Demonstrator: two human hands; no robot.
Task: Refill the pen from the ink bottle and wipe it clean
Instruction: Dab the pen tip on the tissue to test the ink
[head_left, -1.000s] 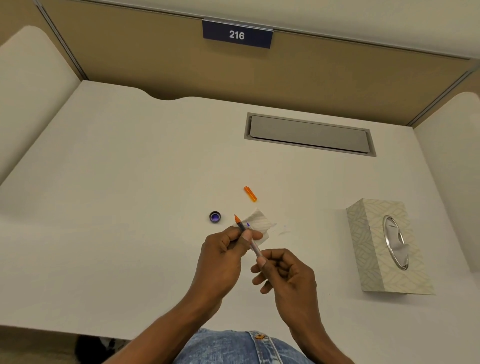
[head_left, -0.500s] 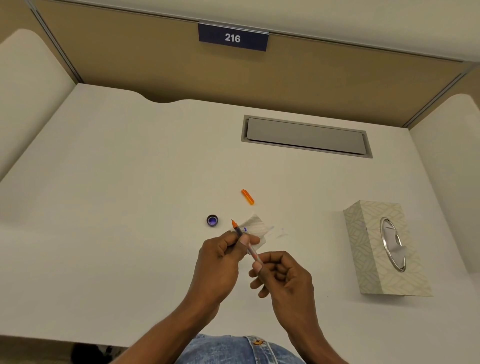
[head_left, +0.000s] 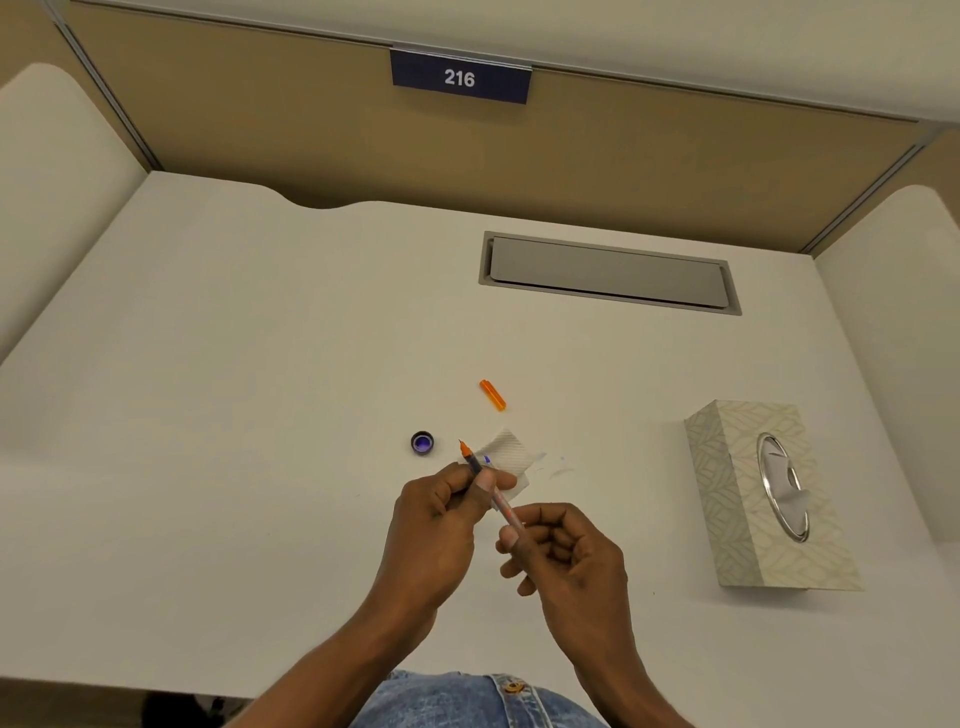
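A slim pen (head_left: 503, 506) with an orange tip pointing away from me is held above the desk by both hands. My left hand (head_left: 441, 525) pinches its front part together with a white tissue piece (head_left: 511, 454) stained with a blue ink spot. My right hand (head_left: 563, 558) grips the pen's rear end. A small round dark ink bottle (head_left: 422, 443), seen from above with purple inside, stands just left of the pen tip. The orange pen cap (head_left: 492, 395) lies on the desk beyond the tissue.
A patterned tissue box (head_left: 727, 493) with a metal oval opening sits at the right. Faint ink smears (head_left: 561, 470) mark the white desk (head_left: 234, 415) right of the tissue. A grey cable flap (head_left: 608, 273) is set in the desk at the back.
Both hands and the pen stay nearly where they were; my right fingers have shifted slightly on the pen's rear end. The camera view drifted a little.
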